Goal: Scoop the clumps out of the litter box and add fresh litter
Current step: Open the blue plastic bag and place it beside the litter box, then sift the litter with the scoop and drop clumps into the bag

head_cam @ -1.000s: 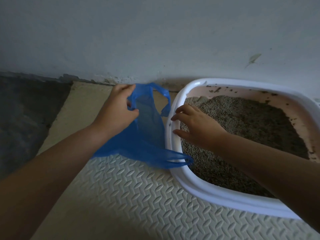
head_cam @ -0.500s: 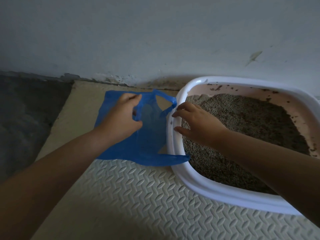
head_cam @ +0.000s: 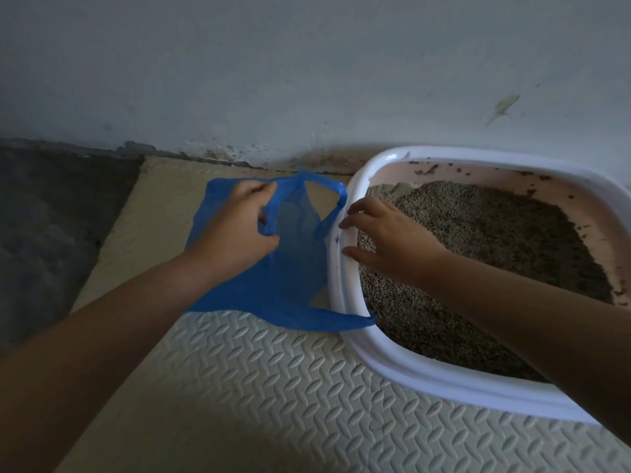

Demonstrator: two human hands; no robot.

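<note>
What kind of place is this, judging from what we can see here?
Probably a cat's corner on a home floor: a white litter box holding grey litter stands on a textured foam mat, close to a scuffed painted wall.

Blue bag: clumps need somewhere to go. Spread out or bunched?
Spread out: the blue bag lies broad on the floor, left hand pinching a handle.

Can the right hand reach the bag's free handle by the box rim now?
Probably yes. The right hand rests on the litter box rim, and the free handle of the blue bag lies just past its fingertips with nothing between.
</note>
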